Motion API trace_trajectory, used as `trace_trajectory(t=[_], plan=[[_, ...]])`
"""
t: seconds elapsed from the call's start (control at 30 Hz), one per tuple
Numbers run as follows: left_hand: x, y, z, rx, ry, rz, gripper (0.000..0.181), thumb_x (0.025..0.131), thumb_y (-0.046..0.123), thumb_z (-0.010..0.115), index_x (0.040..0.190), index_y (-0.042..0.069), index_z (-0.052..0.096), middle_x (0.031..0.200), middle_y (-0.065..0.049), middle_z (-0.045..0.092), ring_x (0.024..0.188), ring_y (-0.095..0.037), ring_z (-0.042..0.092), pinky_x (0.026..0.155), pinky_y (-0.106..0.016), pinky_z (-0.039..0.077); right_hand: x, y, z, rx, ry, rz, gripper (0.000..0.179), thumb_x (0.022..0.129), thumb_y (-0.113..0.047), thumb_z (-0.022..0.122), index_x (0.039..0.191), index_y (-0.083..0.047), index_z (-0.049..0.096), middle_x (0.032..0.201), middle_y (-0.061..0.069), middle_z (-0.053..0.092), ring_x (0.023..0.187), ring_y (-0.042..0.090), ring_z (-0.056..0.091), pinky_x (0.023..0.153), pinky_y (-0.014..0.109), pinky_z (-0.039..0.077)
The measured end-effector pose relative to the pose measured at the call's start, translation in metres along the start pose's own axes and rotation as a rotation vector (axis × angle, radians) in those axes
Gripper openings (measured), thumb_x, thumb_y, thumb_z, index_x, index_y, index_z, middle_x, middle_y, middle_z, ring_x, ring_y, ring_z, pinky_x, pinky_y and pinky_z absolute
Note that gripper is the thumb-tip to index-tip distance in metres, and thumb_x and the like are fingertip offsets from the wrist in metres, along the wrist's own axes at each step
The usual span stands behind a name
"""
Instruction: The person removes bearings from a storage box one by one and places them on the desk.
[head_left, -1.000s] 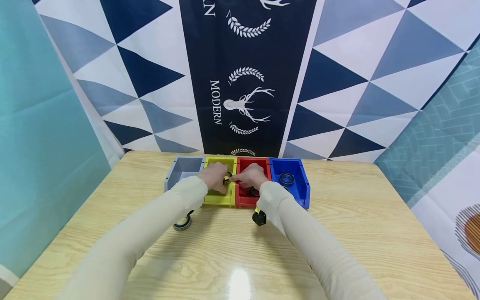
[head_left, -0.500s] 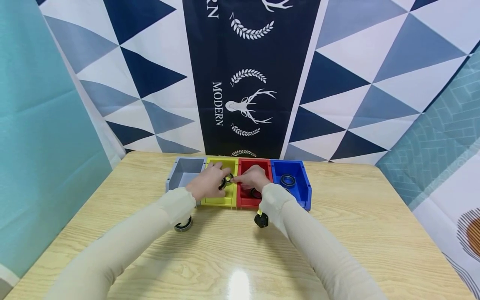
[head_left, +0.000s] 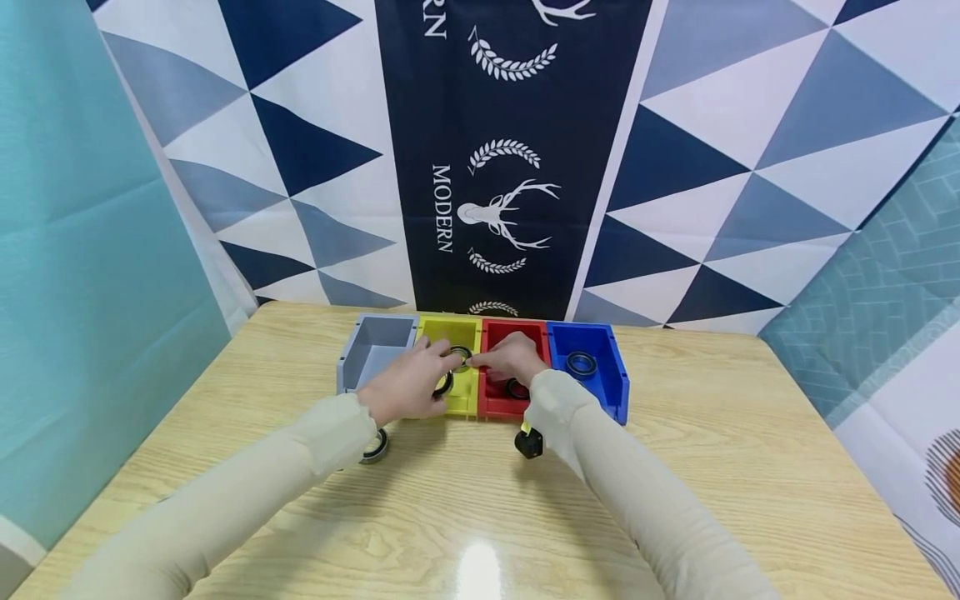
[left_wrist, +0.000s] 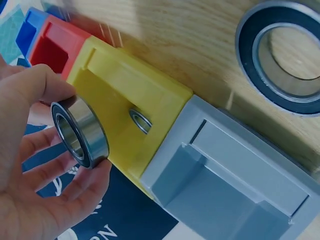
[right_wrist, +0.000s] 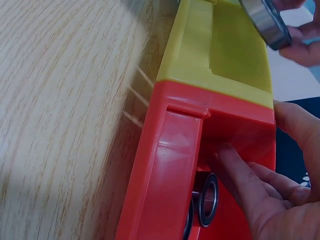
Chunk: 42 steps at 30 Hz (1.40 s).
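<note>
A steel-rimmed ball bearing [left_wrist: 92, 131] with a black seal is being held tilted on edge over the yellow bin [left_wrist: 135, 75]; the open-topped red bin [right_wrist: 172, 150] is standing against the yellow bin's right side.

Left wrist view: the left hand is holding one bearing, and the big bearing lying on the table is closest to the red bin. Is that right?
Not quite: the bin is wrong. The left wrist view shows the bearing on the table lying closest to the grey bin. The rest holds: the left hand is holding another bearing.
</note>
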<state>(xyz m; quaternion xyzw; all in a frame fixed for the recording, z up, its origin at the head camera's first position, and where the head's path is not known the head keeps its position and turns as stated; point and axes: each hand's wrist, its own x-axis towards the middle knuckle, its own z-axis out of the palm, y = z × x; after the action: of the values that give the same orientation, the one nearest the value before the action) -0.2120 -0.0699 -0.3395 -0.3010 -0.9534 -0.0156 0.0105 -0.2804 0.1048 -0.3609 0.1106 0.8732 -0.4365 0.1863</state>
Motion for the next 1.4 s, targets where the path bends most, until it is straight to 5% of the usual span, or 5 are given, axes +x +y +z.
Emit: trace_trajectory(t=[0.27, 0.53, 0.73, 1.07, 1.4], plan=[[-0.02, 0.009, 0.005, 0.032, -0.002, 0.091, 0.046, 0.077, 0.03, 0.072, 0.118, 0.013, 0.06, 0.122, -0.009, 0.06, 0.102, -0.032, 0.058, 0.083, -0.043, 0.056, 0.002, 0.0, 0.001, 0.003, 0.002, -0.008, 0.034, 0.074, -0.031, 0.083, 0.091, -0.004, 0.071, 0.092, 0.009, 0.073, 0.079, 0.02, 0.074, 0.08, 0.031, 0.057], [-0.034, 0.011, 0.021, 0.035, 0.014, 0.188, 0.042, 0.076, 0.029, 0.069, 0.113, 0.013, 0.06, 0.104, -0.005, 0.058, 0.085, -0.021, 0.05, 0.068, -0.032, 0.049, 0.001, -0.001, 0.0, -0.008, 0.012, -0.013, 0.031, 0.074, -0.031, 0.082, 0.087, -0.005, 0.071, 0.086, 0.008, 0.073, 0.076, 0.019, 0.074, 0.078, 0.03, 0.058], [-0.04, 0.011, 0.037, 0.008, -0.033, 0.204, 0.043, 0.074, 0.029, 0.069, 0.113, 0.013, 0.06, 0.102, -0.005, 0.057, 0.081, -0.02, 0.049, 0.067, -0.031, 0.045, 0.0, 0.0, 0.001, 0.007, 0.015, -0.03, 0.028, 0.073, -0.028, 0.083, 0.08, -0.005, 0.069, 0.077, 0.005, 0.07, 0.073, 0.019, 0.074, 0.076, 0.03, 0.058], [-0.049, 0.002, 0.056, -0.04, -0.077, 0.173, 0.038, 0.073, 0.03, 0.069, 0.107, 0.017, 0.059, 0.1, -0.002, 0.057, 0.084, -0.015, 0.048, 0.073, -0.031, 0.045, 0.0, 0.0, 0.002, 0.013, 0.006, -0.029, 0.032, 0.074, -0.029, 0.082, 0.089, -0.004, 0.07, 0.088, 0.008, 0.072, 0.077, 0.02, 0.074, 0.078, 0.03, 0.058], [-0.05, -0.002, 0.058, -0.085, -0.078, 0.176, 0.038, 0.072, 0.03, 0.071, 0.105, 0.018, 0.059, 0.098, 0.001, 0.056, 0.084, -0.013, 0.047, 0.071, -0.026, 0.045, -0.001, 0.002, 0.001, 0.014, 0.009, -0.025, 0.032, 0.075, -0.03, 0.082, 0.089, -0.005, 0.068, 0.088, 0.008, 0.072, 0.082, 0.02, 0.074, 0.08, 0.029, 0.057]])
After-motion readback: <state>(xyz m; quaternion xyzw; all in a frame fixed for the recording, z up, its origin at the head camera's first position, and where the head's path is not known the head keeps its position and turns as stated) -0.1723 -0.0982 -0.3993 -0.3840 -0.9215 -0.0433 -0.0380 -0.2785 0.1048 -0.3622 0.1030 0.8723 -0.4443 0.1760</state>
